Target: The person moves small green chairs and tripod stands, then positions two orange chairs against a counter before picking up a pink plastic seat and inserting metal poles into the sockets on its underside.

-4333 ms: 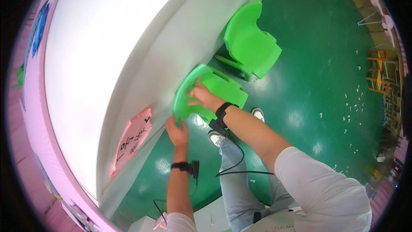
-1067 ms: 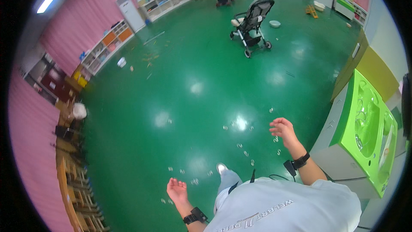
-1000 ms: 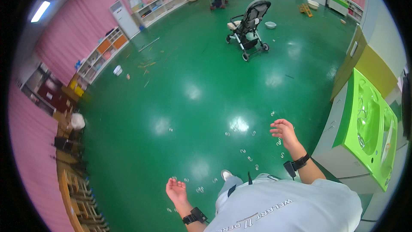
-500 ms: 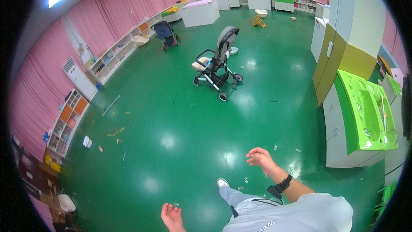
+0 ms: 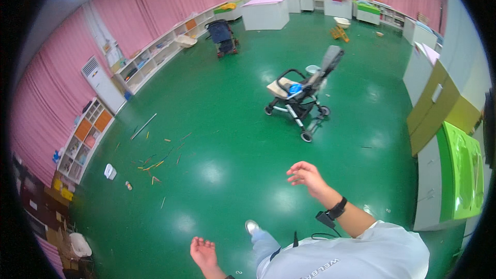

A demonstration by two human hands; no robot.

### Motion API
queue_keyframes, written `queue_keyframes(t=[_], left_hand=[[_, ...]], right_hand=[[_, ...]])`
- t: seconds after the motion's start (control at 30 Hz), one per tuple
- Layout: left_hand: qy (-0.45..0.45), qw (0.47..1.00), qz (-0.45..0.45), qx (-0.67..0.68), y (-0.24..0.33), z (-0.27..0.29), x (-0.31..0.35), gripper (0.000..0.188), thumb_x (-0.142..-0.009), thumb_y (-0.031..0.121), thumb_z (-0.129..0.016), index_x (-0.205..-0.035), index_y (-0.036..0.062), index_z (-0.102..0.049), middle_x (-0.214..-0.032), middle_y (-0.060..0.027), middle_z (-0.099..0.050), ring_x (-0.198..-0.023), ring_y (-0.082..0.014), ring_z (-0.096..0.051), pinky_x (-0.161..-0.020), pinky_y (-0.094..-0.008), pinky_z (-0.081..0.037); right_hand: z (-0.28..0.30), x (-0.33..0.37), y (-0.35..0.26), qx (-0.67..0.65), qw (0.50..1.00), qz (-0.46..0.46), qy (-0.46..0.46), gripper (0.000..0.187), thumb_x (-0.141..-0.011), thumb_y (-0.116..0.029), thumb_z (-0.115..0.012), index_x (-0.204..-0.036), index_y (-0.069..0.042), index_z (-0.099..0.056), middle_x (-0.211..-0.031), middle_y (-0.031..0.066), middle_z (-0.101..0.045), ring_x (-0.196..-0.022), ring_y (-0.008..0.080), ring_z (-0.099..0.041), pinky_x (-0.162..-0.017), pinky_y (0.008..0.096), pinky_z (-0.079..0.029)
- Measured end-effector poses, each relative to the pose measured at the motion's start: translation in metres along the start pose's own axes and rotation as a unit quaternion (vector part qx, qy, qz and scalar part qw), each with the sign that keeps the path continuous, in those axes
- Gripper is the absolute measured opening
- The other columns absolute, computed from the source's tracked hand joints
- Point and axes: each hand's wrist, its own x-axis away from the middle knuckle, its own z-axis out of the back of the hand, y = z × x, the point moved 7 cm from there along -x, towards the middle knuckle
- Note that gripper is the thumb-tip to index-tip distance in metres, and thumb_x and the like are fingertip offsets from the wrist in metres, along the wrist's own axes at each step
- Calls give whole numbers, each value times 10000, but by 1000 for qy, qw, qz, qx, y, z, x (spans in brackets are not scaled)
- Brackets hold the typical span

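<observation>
My left hand (image 5: pixel 203 253) hangs low at the front with its fingers loosely curled and apart, and nothing in it. Ahead and to its right, my right hand (image 5: pixel 306 176) is also empty, fingers spread a little, with a black band and small box on the wrist. Neither hand touches anything. Beyond the right hand, a grey stroller (image 5: pixel 305 92) stands on the green floor (image 5: pixel 227 119), a blue thing (image 5: pixel 294 89) on its cream seat. Scattered thin sticks (image 5: pixel 150 165) lie to the left, near a white tub (image 5: pixel 110 171) and a small bottle (image 5: pixel 128 185).
A dark blue stroller (image 5: pixel 221 37) stands farther back. Low white shelves (image 5: pixel 155 62) line the curtained left wall. A lime-green play sink unit (image 5: pixel 462 170) and a pillar with an olive cabinet (image 5: pixel 439 103) bound the right side. A long rod (image 5: pixel 143 126) lies at left.
I have stepped forward and my view has swung left, so the grey stroller appears nearer and farther right. The small S-shaped pieces by my feet have mostly left view. Both hands stay empty.
</observation>
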Motion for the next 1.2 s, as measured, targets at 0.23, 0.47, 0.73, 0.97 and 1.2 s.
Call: queue_keyframes(t=[0.23,0.47,0.73,0.97,1.2], left_hand=[[-13,996,75,48,31,-65,-216,83,-883,213,-499,-881,143,-543,-753,16,-548,-615,-165,-496,-604,-342,-427],[-93,991,90,-39,61,-235,-418,98,-876,228,-534,-854,138,-567,-748,17,-572,-639,-165,-526,-620,-338,-446],[-144,974,120,-124,6,-368,-595,106,-881,216,-524,-909,117,-549,-796,-7,-551,-681,-186,-523,-642,-355,-451],[-81,982,78,-152,5,-465,-721,121,-878,223,-526,-931,116,-544,-806,-13,-559,-675,-191,-539,-631,-359,-463],[-56,992,29,-107,23,-553,-841,99,-879,223,-518,-884,134,-562,-749,10,-577,-624,-185,-554,-609,-349,-480]], right_hand=[[-38,-144,11,-3,995,-34,98,122,-856,-118,-542,-973,-81,-544,-955,78,-636,-796,187,-633,-668,303,-515],[-66,-276,-26,-45,981,14,190,122,-852,-68,-498,-968,-49,-530,-949,101,-635,-762,185,-636,-646,308,-526],[-39,-450,-20,-108,965,23,238,127,-851,-67,-496,-971,-57,-533,-946,106,-635,-755,201,-640,-644,316,-529],[-41,-672,-89,-111,974,24,194,117,-856,-77,-495,-961,-59,-544,-937,102,-639,-783,203,-635,-670,316,-520],[-104,-891,-146,-65,994,14,92,106,-872,-99,-511,-967,-66,-546,-943,93,-638,-790,195,-639,-679,311,-527]])
